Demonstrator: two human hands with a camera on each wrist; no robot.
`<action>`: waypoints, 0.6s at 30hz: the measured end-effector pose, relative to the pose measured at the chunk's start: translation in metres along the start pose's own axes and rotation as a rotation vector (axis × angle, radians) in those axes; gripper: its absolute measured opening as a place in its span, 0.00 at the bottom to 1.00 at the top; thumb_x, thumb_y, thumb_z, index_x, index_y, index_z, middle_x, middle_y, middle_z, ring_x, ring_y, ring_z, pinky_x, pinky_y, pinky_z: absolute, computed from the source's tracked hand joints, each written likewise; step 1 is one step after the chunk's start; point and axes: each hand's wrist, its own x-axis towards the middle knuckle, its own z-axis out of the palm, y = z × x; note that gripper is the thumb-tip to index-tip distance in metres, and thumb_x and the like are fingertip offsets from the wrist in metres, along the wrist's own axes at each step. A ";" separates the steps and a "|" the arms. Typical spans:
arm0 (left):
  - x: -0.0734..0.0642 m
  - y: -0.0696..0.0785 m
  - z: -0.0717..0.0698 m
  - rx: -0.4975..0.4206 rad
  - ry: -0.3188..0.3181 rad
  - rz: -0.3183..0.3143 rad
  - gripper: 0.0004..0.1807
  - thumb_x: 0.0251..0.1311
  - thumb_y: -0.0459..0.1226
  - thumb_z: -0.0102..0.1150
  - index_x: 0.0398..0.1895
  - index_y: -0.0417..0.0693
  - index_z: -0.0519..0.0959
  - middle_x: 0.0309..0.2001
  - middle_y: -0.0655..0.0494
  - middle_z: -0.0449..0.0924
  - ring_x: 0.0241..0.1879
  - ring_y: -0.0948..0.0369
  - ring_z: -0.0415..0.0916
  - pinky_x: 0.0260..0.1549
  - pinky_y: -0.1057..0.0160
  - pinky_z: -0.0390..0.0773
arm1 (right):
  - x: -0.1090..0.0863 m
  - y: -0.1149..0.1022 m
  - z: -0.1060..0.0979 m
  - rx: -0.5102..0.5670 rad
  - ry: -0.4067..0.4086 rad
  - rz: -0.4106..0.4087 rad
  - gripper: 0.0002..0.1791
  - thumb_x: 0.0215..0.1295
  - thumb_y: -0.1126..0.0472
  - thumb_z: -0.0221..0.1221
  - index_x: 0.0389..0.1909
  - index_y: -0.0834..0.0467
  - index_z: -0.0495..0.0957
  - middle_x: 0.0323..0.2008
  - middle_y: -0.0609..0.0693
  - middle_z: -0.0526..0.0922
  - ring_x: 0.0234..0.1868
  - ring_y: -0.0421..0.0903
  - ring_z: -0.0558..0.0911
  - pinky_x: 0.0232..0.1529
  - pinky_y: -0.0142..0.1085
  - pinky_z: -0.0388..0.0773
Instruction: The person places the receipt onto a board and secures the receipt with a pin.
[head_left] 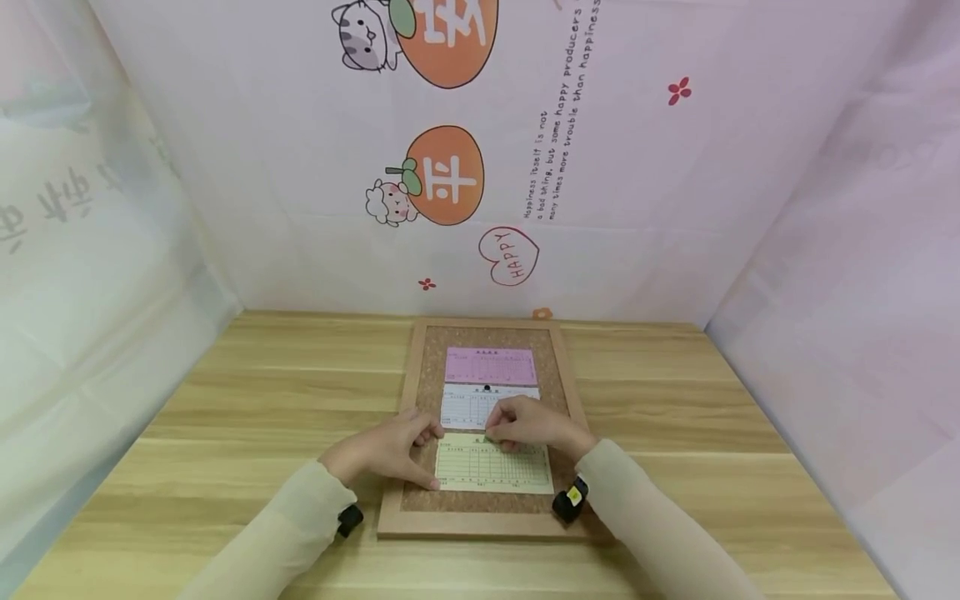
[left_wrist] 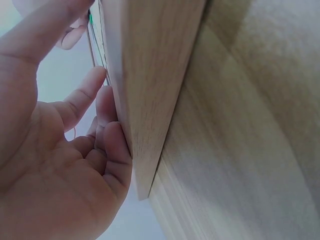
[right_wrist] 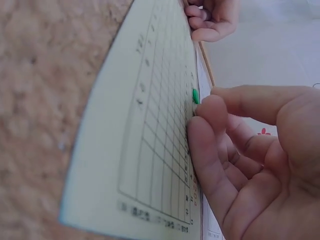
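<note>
On a framed cork board (head_left: 495, 502) lie a pink form slip (head_left: 491, 367), a white form slip (head_left: 461, 407) and a yellow form slip (head_left: 495, 471), one below another. My right hand (head_left: 528, 423) is over the yellow slip's top edge, thumb and index finger at a green pushpin (right_wrist: 195, 96); they seem to pinch it. Its other fingers curl near the paper. My left hand (head_left: 386, 450) lies across the board's left frame, thumb at the slip's lower left corner, index finger near its upper left. A black pushpin (head_left: 487, 387) sits at the white slip's top edge.
The board rests on a wood-grain table (head_left: 300, 400). Printed white cloth (head_left: 600, 250) hangs behind it and along both sides. A dark wrist device (head_left: 572, 500) is on my right wrist, another (head_left: 349, 520) on my left.
</note>
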 end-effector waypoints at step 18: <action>-0.001 0.000 -0.001 -0.005 -0.001 0.012 0.37 0.47 0.49 0.80 0.56 0.45 0.72 0.49 0.54 0.68 0.49 0.58 0.66 0.54 0.52 0.71 | -0.017 0.005 -0.013 -0.003 0.017 -0.104 0.11 0.73 0.60 0.58 0.47 0.64 0.79 0.34 0.55 0.81 0.34 0.47 0.79 0.36 0.40 0.80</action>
